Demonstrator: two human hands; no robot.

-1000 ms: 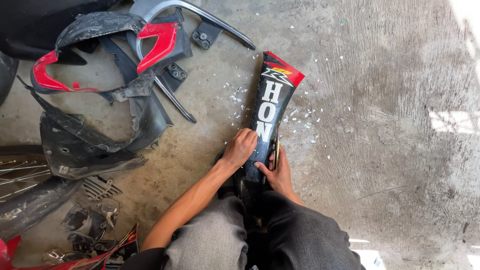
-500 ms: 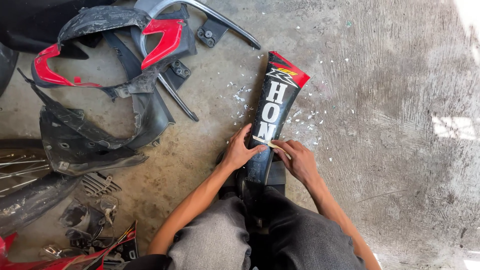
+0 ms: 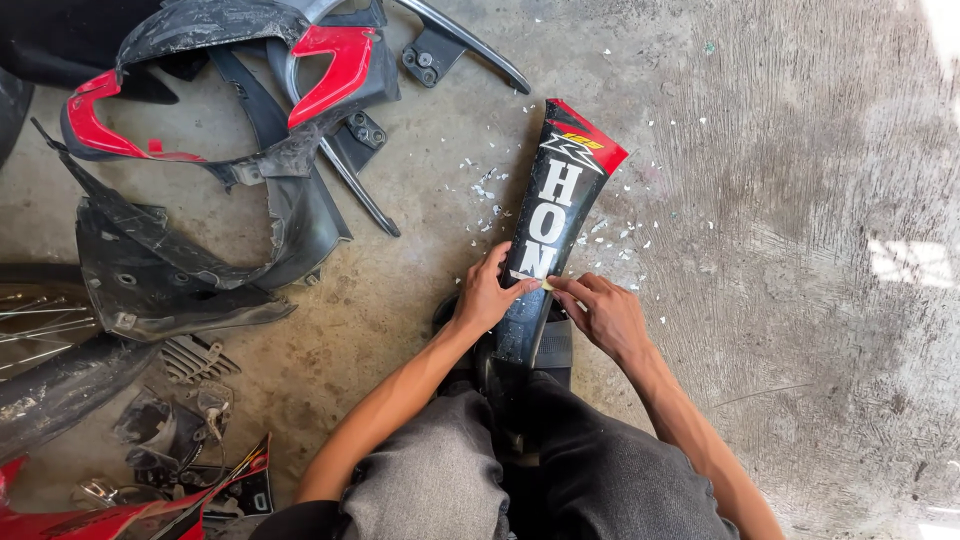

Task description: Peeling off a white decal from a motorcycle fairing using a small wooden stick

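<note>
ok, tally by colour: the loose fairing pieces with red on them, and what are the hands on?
Black panel with red tip and white lettering, under left hand and right hand: 1
Red-and-black fairing shells in the top-left pile: 2
Red pieces at the bottom-left edge: 1, partly cut off
Total: 4

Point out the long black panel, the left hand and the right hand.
long black panel [image 3: 562,190], head view, upper part of its face.
left hand [image 3: 487,293], head view, back of the hand.
right hand [image 3: 605,315], head view, back of the hand.
</note>
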